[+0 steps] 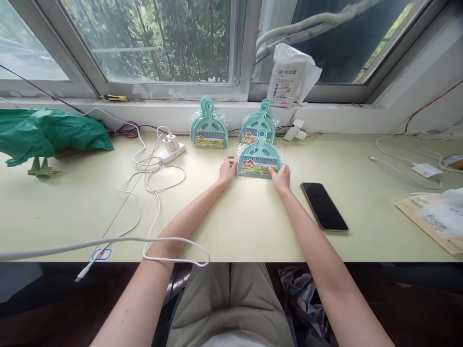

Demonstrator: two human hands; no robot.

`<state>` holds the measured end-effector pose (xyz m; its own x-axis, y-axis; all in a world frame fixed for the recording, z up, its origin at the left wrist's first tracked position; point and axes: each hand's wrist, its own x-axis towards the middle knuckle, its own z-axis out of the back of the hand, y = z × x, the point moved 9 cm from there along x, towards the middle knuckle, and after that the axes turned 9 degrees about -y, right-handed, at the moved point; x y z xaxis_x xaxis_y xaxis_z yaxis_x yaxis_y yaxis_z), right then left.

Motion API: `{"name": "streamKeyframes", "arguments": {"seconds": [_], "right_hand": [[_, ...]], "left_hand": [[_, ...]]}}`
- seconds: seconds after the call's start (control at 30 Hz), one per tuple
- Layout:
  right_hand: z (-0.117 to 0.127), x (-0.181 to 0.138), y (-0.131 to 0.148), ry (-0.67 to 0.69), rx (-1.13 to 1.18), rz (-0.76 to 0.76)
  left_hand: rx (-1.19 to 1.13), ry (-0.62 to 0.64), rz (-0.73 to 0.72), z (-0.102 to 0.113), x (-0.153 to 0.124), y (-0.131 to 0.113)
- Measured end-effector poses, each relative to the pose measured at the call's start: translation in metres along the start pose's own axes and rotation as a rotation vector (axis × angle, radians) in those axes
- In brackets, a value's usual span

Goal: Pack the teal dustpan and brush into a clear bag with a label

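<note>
A teal mini dustpan-and-brush set (258, 158) in clear wrap lies flat on the pale yellow desk (253, 221). My left hand (227, 169) grips its left edge and my right hand (280, 176) grips its lower right corner, fingers curled on the wrap. Two more stacks of the same sets stand behind it: one stack (209, 124) to the left, another stack (257, 126) directly behind the held set.
A black phone (324, 206) lies right of my right hand. A white charger on a power strip (172, 148) and looping white cables (144, 188) lie left. A green plastic bag (47, 132) sits far left, paper packets (436, 219) far right, a white parcel (291, 77) on the sill.
</note>
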<state>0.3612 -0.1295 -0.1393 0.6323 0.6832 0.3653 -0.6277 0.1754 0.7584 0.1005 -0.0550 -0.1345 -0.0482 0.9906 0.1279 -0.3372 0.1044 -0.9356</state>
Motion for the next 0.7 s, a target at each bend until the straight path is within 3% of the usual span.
{"name": "streamKeyframes", "arguments": {"seconds": [0.13, 0.33, 0.53, 0.7], "right_hand": [[-0.007, 0.0, -0.001, 0.046, -0.043, -0.063], [-0.01, -0.001, 0.005, 0.016, -0.145, -0.112], [-0.011, 0.0, 0.006, 0.03, -0.191, -0.118], [-0.009, 0.003, 0.002, 0.022, -0.096, -0.147]], "left_hand": [[-0.033, 0.017, 0.008, 0.003, -0.002, -0.001], [0.076, 0.151, -0.121, -0.003, -0.009, -0.012], [0.158, 0.069, -0.057, 0.003, 0.005, -0.008], [0.193, 0.139, -0.007, -0.004, 0.018, -0.006]]}}
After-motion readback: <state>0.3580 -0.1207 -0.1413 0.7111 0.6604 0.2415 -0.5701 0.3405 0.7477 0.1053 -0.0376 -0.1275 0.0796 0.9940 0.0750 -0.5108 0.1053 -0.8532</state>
